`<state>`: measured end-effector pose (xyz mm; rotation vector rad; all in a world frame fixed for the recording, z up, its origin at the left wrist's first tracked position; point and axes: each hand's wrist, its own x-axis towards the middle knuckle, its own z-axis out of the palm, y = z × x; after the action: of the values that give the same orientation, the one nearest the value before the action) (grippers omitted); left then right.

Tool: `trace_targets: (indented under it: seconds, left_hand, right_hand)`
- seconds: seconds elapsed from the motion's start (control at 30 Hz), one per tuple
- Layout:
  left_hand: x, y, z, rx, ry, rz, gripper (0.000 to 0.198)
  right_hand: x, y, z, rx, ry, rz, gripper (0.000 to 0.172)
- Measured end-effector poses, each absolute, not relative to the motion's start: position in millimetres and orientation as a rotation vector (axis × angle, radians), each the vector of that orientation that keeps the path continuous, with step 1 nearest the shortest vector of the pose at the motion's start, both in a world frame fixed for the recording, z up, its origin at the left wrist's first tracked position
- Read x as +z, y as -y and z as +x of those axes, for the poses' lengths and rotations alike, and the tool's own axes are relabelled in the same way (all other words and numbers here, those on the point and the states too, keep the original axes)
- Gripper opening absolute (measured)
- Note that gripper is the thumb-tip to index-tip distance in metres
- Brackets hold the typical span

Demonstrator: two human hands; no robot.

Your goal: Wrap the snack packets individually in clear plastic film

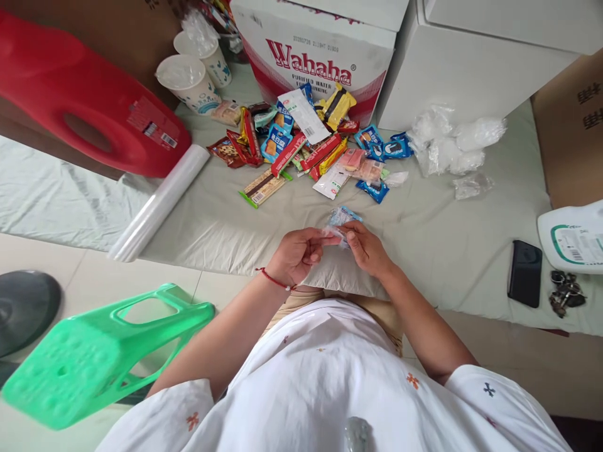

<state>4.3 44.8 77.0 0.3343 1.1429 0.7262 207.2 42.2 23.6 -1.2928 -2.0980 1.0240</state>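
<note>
My left hand (pixel 299 254) and my right hand (pixel 370 248) meet at the near edge of the cloth-covered surface. A thin, clear plastic bag (pixel 335 235) is pinched between the fingers of both; its full shape is partly hidden. Just beyond the fingers lies a light-blue packet (pixel 346 215), partly covered by my right hand. Farther back is a loose heap of wrapped snacks: blue packets (pixel 274 142), red bars (pixel 321 150), a yellow packet (pixel 339 103) and a green-ended biscuit pack (pixel 264 188). A white packet (pixel 304 115) rests on top.
Left of the heap are paper cups (pixel 191 81), a red jug (pixel 89 94) and a clear film roll (pixel 160 204). Behind stands a Wahaha carton (pixel 320 44). Crumpled clear bags (pixel 450 141), a phone (pixel 525 273) and keys (pixel 566 294) lie right; a green stool (pixel 94 351) is lower left.
</note>
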Motion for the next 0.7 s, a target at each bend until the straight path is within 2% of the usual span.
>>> trace_targets:
  seconds: [0.2, 0.37, 0.43, 0.53, 0.7]
  left_hand:
    - [50.8, -17.3, -4.6, 0.677, -1.222, 0.832, 0.049]
    - [31.4, -5.7, -6.9, 0.624, -1.481, 1.430, 0.063]
    - [29.7, -5.6, -11.1, 0.512, -1.519, 1.718, 0.061]
    - [29.5, -11.5, -21.3, 0.362, -1.517, 2.111, 0.041]
    - [30.0, -34.4, -32.0, 0.508, -1.020, 2.483, 0.027]
  right_hand:
    - [20.8, -38.5, 205.9, 1.073, 2.012, -1.324, 0.069]
    - [19.3, -36.7, 205.7, 1.039, 2.045, -1.322, 0.069]
    - [18.3, -36.5, 206.2, 1.011, 2.058, -1.310, 0.068]
    - [17.5, -36.7, 206.4, 0.987, 2.062, -1.299, 0.067]
    - [20.4, -37.9, 204.7, 0.990, 2.117, -1.295, 0.071]
